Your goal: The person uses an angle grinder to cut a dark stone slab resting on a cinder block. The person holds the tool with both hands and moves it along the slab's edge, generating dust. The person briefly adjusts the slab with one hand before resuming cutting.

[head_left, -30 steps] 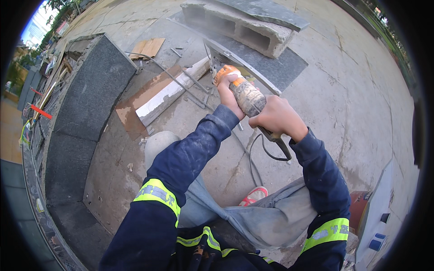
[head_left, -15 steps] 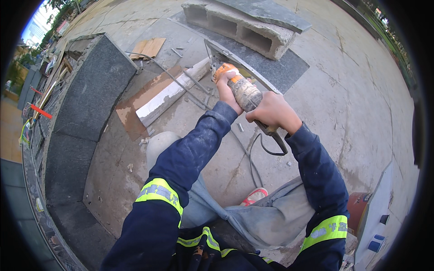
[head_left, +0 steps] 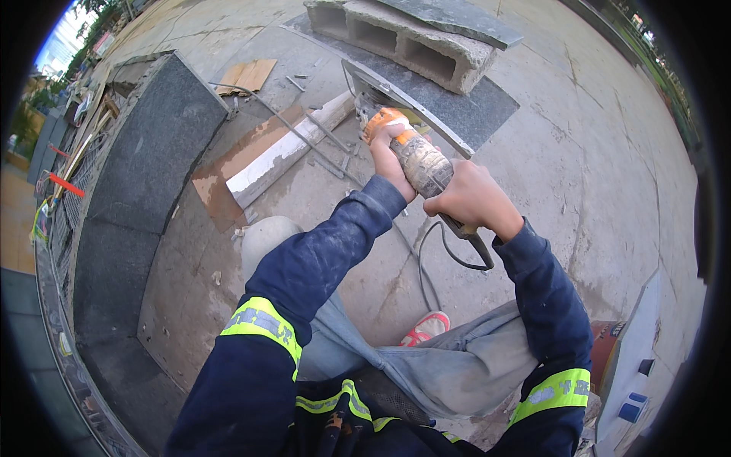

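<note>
My left hand [head_left: 392, 164] is wrapped round the front of an orange, dust-coated power tool [head_left: 421, 156]. My right hand [head_left: 476, 196] grips its rear body, with the cable hanging below. The tool's head points at a long, pale-edged piece [head_left: 411, 103] just beyond it; whether they touch is unclear. Behind that, a hollow concrete block [head_left: 472, 72] rests on a dark stone sheet [head_left: 495, 114], with another grey slab [head_left: 449, 15] on top. A white, peeling length of material [head_left: 259, 175] lies left of my hands on brown board [head_left: 213, 190].
A low wall of dark stone panels [head_left: 122, 228] runs along my left, with clutter behind. A cable [head_left: 426, 282] crosses the concrete floor by my shoe [head_left: 426, 327]. A wooden offcut [head_left: 244, 76] lies further off. A pale board [head_left: 624, 365] and red drum [head_left: 604, 346] are at lower right.
My hands and the tool have shifted slightly right since half a second ago, still gripping it. The haze around the block a second ago is fainter.
</note>
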A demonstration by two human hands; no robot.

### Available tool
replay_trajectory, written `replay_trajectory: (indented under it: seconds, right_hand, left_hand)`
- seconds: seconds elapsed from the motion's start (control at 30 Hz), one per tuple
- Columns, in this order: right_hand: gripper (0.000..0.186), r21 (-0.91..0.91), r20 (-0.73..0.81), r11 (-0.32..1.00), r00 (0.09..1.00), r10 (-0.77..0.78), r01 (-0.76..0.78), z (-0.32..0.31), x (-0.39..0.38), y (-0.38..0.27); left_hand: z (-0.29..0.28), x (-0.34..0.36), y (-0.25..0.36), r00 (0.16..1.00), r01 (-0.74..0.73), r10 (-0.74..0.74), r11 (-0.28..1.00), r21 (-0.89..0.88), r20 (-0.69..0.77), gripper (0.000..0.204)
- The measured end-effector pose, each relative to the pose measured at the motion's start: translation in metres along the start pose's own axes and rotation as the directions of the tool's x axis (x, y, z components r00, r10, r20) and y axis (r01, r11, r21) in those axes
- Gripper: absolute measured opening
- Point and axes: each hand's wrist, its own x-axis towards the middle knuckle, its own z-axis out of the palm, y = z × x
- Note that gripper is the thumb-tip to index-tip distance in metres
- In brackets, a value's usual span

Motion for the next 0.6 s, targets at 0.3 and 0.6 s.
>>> replay_trajectory:
  seconds: [0.3,0.6]
  right_hand:
    - [0.055,-0.001,-0.004,1.000,1.000,0.009,-0.009,-0.001,-0.023,0.008]
    - [0.055,-0.005,-0.021,1.000,1.000,0.005,-0.005,-0.001,-0.035,0.011]
  left_hand:
    - [0.006,-0.017,-0.017,1.000,0.012,-0.012,1.000,-0.012,-0.008,0.055]
    - [0.011,-0.028,-0.025,1.000,0.021,-0.022,1.000,-0.017,-0.016,0.055]
